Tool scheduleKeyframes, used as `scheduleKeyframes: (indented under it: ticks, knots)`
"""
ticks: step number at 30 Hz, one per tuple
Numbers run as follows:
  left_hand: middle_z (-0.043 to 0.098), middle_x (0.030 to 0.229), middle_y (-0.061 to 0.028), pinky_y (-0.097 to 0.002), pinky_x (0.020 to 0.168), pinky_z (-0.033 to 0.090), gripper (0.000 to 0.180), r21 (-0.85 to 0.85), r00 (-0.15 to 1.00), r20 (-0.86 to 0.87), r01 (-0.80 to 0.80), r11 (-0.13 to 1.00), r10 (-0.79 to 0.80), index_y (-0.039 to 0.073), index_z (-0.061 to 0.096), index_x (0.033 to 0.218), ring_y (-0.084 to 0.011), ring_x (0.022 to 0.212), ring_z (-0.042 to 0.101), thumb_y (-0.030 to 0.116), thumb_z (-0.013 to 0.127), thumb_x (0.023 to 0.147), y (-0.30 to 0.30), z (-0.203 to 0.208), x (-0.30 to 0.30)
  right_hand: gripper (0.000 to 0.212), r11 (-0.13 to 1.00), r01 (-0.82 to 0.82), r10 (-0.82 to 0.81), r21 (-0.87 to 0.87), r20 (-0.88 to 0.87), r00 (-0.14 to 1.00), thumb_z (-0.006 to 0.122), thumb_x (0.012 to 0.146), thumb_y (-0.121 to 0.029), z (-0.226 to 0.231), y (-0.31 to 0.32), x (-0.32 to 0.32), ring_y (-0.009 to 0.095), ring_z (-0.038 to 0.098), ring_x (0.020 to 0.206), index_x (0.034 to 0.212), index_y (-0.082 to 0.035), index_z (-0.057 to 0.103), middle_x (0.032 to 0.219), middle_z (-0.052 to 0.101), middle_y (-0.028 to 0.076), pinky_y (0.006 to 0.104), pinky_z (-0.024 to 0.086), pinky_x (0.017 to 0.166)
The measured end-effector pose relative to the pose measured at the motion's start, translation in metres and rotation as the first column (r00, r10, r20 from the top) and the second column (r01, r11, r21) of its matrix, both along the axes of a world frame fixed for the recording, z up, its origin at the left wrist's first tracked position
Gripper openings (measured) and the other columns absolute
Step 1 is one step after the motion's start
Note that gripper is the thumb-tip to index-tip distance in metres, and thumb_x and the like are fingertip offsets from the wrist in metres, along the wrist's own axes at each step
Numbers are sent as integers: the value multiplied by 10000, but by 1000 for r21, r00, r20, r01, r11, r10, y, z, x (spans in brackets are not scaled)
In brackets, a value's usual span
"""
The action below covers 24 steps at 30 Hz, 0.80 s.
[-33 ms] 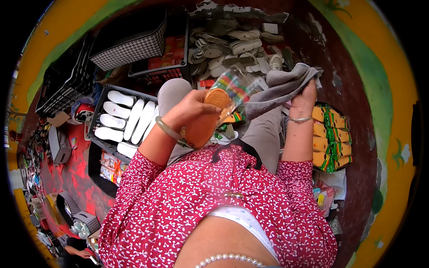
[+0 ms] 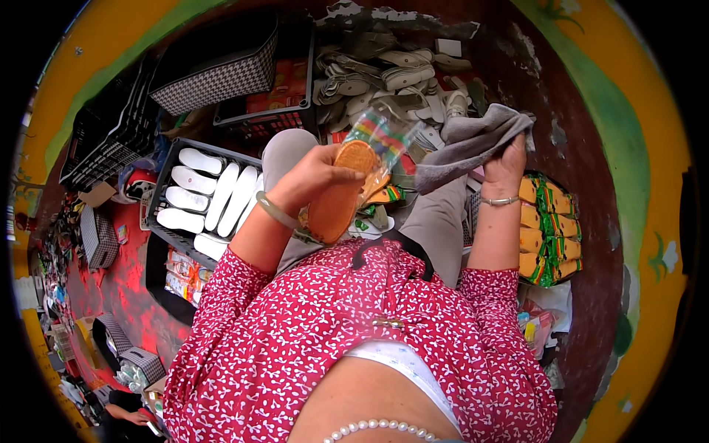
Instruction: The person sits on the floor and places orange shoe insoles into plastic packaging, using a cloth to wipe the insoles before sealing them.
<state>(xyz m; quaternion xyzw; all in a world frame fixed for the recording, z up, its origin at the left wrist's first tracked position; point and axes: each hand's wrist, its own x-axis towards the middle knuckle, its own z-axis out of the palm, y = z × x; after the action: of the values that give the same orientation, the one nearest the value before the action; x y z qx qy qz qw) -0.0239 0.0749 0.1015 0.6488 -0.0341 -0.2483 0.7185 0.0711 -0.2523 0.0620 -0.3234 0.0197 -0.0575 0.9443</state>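
Observation:
My left hand (image 2: 321,177) is closed around a pair of orange-tan insoles (image 2: 334,210), its thumb lying across them. A clear plastic wrapper (image 2: 384,136) with green, yellow and red bands sticks out past their far end. Off to the right, my right hand (image 2: 508,166) grips a grey cloth (image 2: 469,151), which hangs in folds toward the middle. The cloth and the wrapper are apart. Several wrapped yellow insoles (image 2: 385,194) lie low between my knees, partly hidden by the wrapper.
White insoles (image 2: 221,199) fill a dark crate (image 2: 166,173) at the left. At the right is a container of packaged yellow insoles (image 2: 548,229). Loose pale insoles (image 2: 406,74) are heaped at the far side, beside a houndstooth basket (image 2: 214,81) and a black crate (image 2: 277,118).
The grey cloth and my right hand have shifted slightly right, widening the gap to the wrapper. My left hand and the insoles have hardly moved.

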Motion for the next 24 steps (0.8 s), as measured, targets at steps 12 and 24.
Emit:
scheduleKeyframes:
  ticks: [12,24]
  knots:
    - [616,1035,-43,-255,850,462,336,-150,962,254,-68,986,105,-27,540,1146,-115,945,578,77,633,841,-34,-10,20,318,851,-510,516,-128,24,856,655,836,-133,2,143,-77,148,594,926,1117,-25,552,1066,601,60,281,498,803]
    - [626,969,-35,-240,806,463,288,79,979,196,47,996,-62,-44,574,1080,-98,886,577,76,640,826,-41,-4,8,182,978,-208,208,-17,16,978,652,824,-55,18,130,-66,171,644,830,993,2,619,926,658,76,293,542,755]
